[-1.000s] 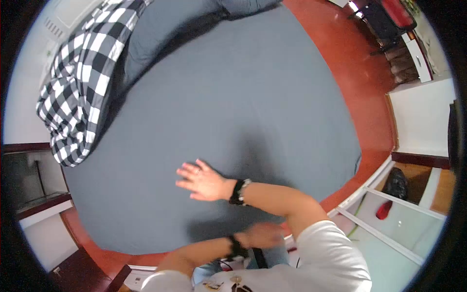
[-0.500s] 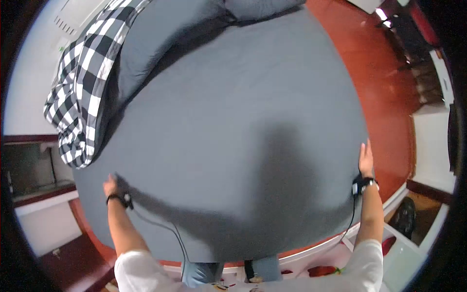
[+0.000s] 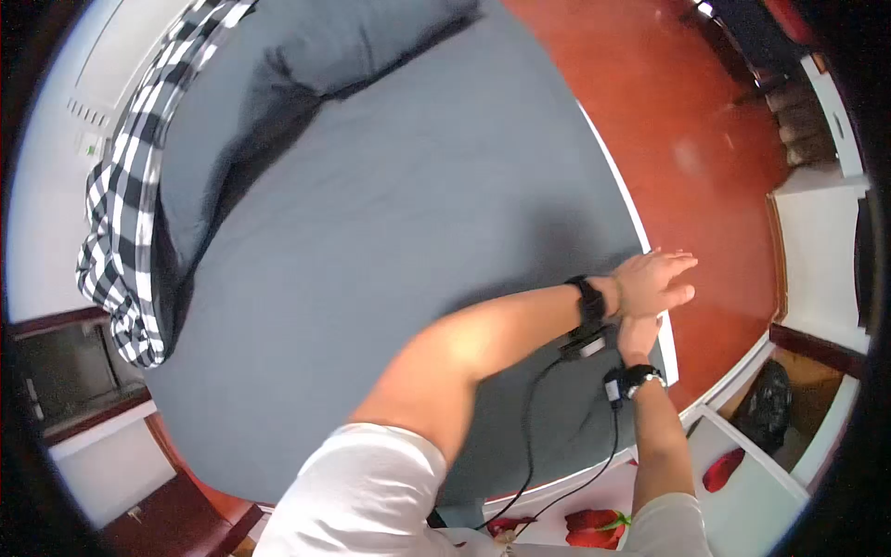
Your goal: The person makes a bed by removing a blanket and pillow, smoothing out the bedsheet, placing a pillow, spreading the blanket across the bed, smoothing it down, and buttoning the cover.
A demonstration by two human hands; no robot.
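Shows grey sheet (image 3: 371,232) spread over bed (image 3: 614,169) — slants along its right side from top toward lower right, long axis hard to tell. Includes left hand (image 3: 650,282), grip released, fingers spread at that side; right hand (image 3: 639,338) adjoining, partly hidden — cannot tell grip.

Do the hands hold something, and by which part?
The left hand is open, holding nothing. Whether the partly hidden right hand grips the grey sheet at its edge cannot be told.

Bed (image 3: 445,427) | grey sheet (image 3: 371,251) | far left: rumpled grey bedding (image 3: 362,42), checked cloth (image 3: 139,186) alongside (joined or separate, unclear)
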